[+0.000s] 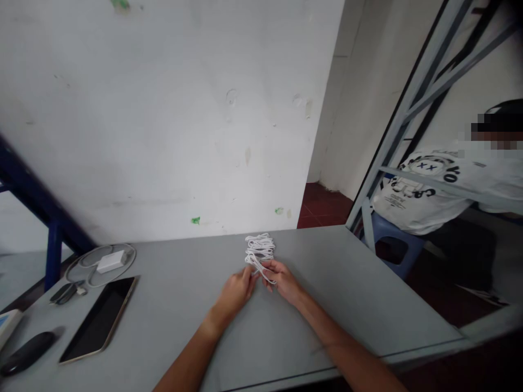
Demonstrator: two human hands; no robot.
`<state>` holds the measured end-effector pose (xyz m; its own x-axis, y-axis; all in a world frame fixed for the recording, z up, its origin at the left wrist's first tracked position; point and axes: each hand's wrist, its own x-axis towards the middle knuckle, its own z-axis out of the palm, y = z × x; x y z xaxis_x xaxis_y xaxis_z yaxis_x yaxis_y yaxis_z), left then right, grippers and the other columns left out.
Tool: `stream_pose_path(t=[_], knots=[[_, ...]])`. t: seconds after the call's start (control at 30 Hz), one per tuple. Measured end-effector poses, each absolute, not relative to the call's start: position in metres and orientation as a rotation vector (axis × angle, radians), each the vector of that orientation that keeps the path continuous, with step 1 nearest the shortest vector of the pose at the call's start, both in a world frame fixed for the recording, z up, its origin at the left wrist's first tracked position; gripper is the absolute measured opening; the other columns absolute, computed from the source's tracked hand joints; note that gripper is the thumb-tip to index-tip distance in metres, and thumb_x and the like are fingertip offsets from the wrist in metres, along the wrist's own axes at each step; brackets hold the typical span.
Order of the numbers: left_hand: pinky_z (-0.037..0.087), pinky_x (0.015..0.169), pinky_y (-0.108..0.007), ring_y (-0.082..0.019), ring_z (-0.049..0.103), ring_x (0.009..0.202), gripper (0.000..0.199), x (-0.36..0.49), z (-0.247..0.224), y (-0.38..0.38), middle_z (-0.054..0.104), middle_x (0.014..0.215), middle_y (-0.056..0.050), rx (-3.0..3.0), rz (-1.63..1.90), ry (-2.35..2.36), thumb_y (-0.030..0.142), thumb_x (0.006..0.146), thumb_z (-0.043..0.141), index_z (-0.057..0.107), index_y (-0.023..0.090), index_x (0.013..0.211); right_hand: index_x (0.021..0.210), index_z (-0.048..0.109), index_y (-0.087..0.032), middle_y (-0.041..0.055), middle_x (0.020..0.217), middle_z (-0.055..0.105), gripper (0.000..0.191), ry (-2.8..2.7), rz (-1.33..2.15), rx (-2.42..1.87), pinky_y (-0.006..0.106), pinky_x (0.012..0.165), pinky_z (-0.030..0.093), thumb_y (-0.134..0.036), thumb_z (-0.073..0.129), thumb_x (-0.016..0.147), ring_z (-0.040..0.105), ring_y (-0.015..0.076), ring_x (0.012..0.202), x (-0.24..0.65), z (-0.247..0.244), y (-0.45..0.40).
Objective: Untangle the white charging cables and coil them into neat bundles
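Observation:
Both my hands meet near the middle of the grey table, around a looped bundle of white cable point(258, 264). My left hand point(238, 287) is closed, with its fingertips pinched at the bundle's lower left side. On the other side, my right hand point(281, 278) has its thumb and fingers closed round the bundle. Just beyond them, several more coiled white cables point(260, 243) lie in a row toward the wall. The cable ends and part of the held bundle are hidden by my fingers.
On the left lie a tablet point(100, 321), a black mouse point(28, 353), a white charger point(111, 262) with its cable, and a small dark object point(63, 294). A white wall point(183, 125) borders the grey table point(175, 305). A person point(433, 185) sits beyond the metal frame at right.

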<state>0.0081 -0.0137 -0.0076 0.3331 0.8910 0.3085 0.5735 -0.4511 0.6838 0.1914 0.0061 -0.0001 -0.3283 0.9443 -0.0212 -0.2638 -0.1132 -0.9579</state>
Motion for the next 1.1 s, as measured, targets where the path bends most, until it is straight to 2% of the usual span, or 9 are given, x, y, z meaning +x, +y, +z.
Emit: stream_pose_path(t=[0.13, 0.27, 0.37, 0.53, 0.6, 0.73, 0.87, 0.93, 1.1], knots=[[0.047, 0.070, -0.030, -0.019, 0.061, 0.069, 0.027, 0.011, -0.009, -0.014, 0.065, 0.078, -0.006, 2.119, 0.922, 1.287, 0.041, 0.098, 0.052, 0.061, 0.022, 0.082, 0.079, 0.059, -0.022, -0.0026, 0.061, 0.061, 0.024, -1.213, 1.627, -0.872, 0.023, 0.038, 0.035, -0.037, 0.069, 0.064, 0.051, 0.0132, 0.047, 0.191, -0.003, 0.007], [0.032, 0.047, -0.026, -0.010, 0.036, 0.044, 0.044, 0.025, -0.012, -0.015, 0.046, 0.053, 0.004, 1.449, 1.030, 1.137, 0.059, 0.093, 0.053, 0.053, 0.021, 0.073, 0.079, 0.058, -0.024, -0.0033, 0.067, 0.062, 0.020, -1.310, 1.414, -0.906, 0.024, 0.044, 0.039, -0.036, 0.067, 0.066, 0.050, 0.0120, 0.049, 0.187, -0.004, 0.008], [0.023, 0.041, -0.025, -0.008, 0.024, 0.039, 0.049, 0.028, -0.014, -0.016, 0.039, 0.050, 0.008, 1.238, 0.970, 1.041, 0.067, 0.089, 0.054, 0.051, 0.022, 0.072, 0.078, 0.057, -0.025, -0.0039, 0.069, 0.061, 0.019, -1.344, 1.365, -0.900, 0.024, 0.047, 0.039, -0.036, 0.067, 0.066, 0.049, 0.0108, 0.050, 0.185, -0.002, 0.008], [0.044, 0.062, -0.029, -0.017, 0.056, 0.061, 0.032, 0.018, -0.011, -0.017, 0.063, 0.071, -0.004, 1.906, 1.031, 1.262, 0.047, 0.098, 0.051, 0.061, 0.022, 0.083, 0.080, 0.057, -0.024, -0.0053, 0.061, 0.057, 0.023, -1.247, 1.543, -0.921, 0.022, 0.039, 0.031, -0.039, 0.067, 0.065, 0.047, 0.0110, 0.045, 0.188, 0.003, 0.003], [0.048, 0.070, -0.031, -0.020, 0.061, 0.071, 0.023, 0.014, -0.010, -0.017, 0.068, 0.082, -0.008, 2.138, 0.969, 1.288, 0.038, 0.097, 0.050, 0.063, 0.023, 0.088, 0.080, 0.058, -0.024, -0.0058, 0.058, 0.055, 0.023, -1.202, 1.621, -0.947, 0.021, 0.036, 0.026, -0.039, 0.067, 0.065, 0.045, 0.0106, 0.043, 0.189, 0.004, 0.000], [0.047, 0.069, -0.031, -0.020, 0.059, 0.071, 0.026, 0.016, -0.013, -0.017, 0.064, 0.078, -0.006, 2.117, 0.947, 1.251, 0.040, 0.097, 0.050, 0.061, 0.022, 0.083, 0.078, 0.058, -0.024, -0.0071, 0.053, 0.052, 0.021, -1.222, 1.627, -0.990, 0.020, 0.036, 0.024, -0.039, 0.066, 0.066, 0.043, 0.0102, 0.040, 0.188, 0.002, 0.000], [0.031, 0.046, -0.026, -0.012, 0.034, 0.046, 0.045, 0.027, -0.015, -0.015, 0.041, 0.054, 0.004, 1.477, 1.032, 1.192, 0.062, 0.096, 0.045, 0.048, 0.023, 0.072, 0.078, 0.058, -0.026, -0.0072, 0.055, 0.055, 0.017, -1.302, 1.436, -1.027, 0.020, 0.038, 0.025, -0.036, 0.066, 0.067, 0.038, 0.0081, 0.039, 0.184, 0.000, 0.003], [0.025, 0.043, -0.026, -0.010, 0.026, 0.042, 0.050, 0.029, -0.011, -0.015, 0.036, 0.051, 0.007, 1.319, 0.999, 1.109, 0.069, 0.092, 0.045, 0.046, 0.024, 0.072, 0.079, 0.058, -0.026, -0.0069, 0.057, 0.056, 0.017, -1.295, 1.414, -1.011, 0.020, 0.039, 0.026, -0.035, 0.065, 0.067, 0.037, 0.0078, 0.039, 0.183, 0.001, 0.004], [0.035, 0.056, -0.027, -0.012, 0.041, 0.052, 0.050, 0.019, 0.002, -0.018, 0.051, 0.056, 0.002, 1.783, 0.957, 1.144, 0.062, 0.095, 0.050, 0.058, 0.020, 0.069, 0.078, 0.059, -0.024, -0.0082, 0.050, 0.052, 0.019, -1.201, 1.583, -0.971, 0.020, 0.038, 0.023, -0.036, 0.066, 0.065, 0.038, 0.0091, 0.039, 0.191, 0.002, 0.004]])
